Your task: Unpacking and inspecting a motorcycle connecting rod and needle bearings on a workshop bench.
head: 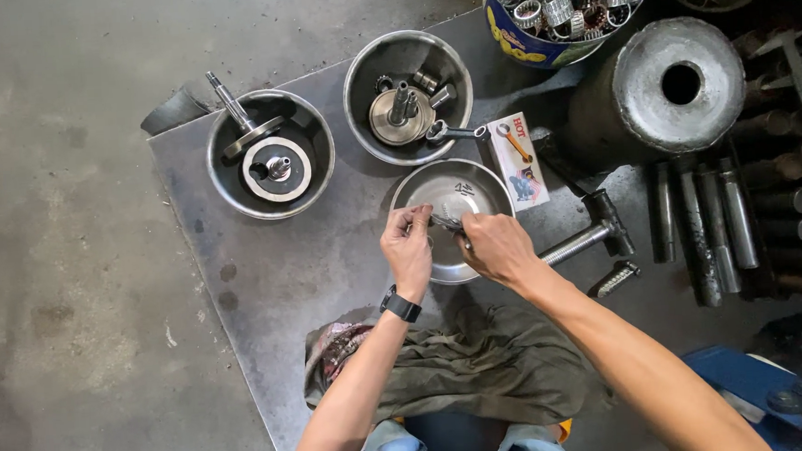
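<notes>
Person seated at a grey metal sheet serving as tabletop, laid on concrete floor. Landmark: the shiny shallow steel bowl near the sheet's middle.

Both hands meet over the near rim of that bowl. Left hand, black watch on its wrist, has fingers pinched closed on one end of a small dark metal part. Right hand is curled closed around the part's other end. Part too small to identify; it sits just above the bowl's inside, held clear of the bottom.

Beyond the bowl: a second steel bowl holding a crank half with shaft, a wrench resting on its rim. Left of the landmark bowl: a third steel bowl holding a crank web and rod. Right of it: a small printed card, then a grey steel hammer. Nearer the person than the bowl: an olive-drab rag, bunched, at the sheet's edge.
</notes>
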